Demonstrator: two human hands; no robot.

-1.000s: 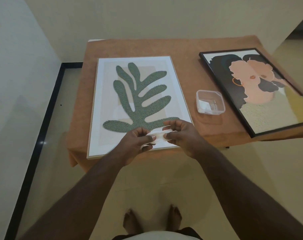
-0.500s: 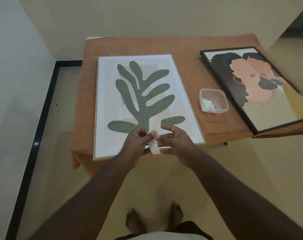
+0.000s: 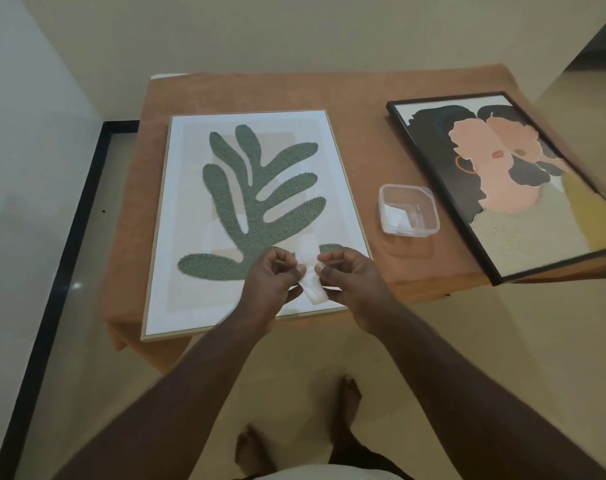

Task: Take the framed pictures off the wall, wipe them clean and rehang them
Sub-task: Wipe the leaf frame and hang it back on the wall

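A light-framed picture of a green leaf [image 3: 253,188] lies flat on the table with the orange cloth [image 3: 260,91]. To its right lies a black-framed picture of a figure with dark hair [image 3: 502,181], its near corner overhanging the table edge. Above the leaf picture's near edge, my left hand [image 3: 270,285] and my right hand [image 3: 350,278] both pinch a small folded white wipe [image 3: 312,285] between fingertips and thumbs, one on each side of it. The wipe hangs down between them.
A small clear plastic tub [image 3: 408,208] with white wipes inside sits between the two pictures. Pale walls stand behind the table and to the left, with a black floor strip [image 3: 52,271] along the left. My bare feet [image 3: 346,403] are on the tiled floor below.
Both hands have stayed together over the picture's near edge, working the wipe; it went from bunched between the fingers to a longer strip hanging down. The view shifted slightly.
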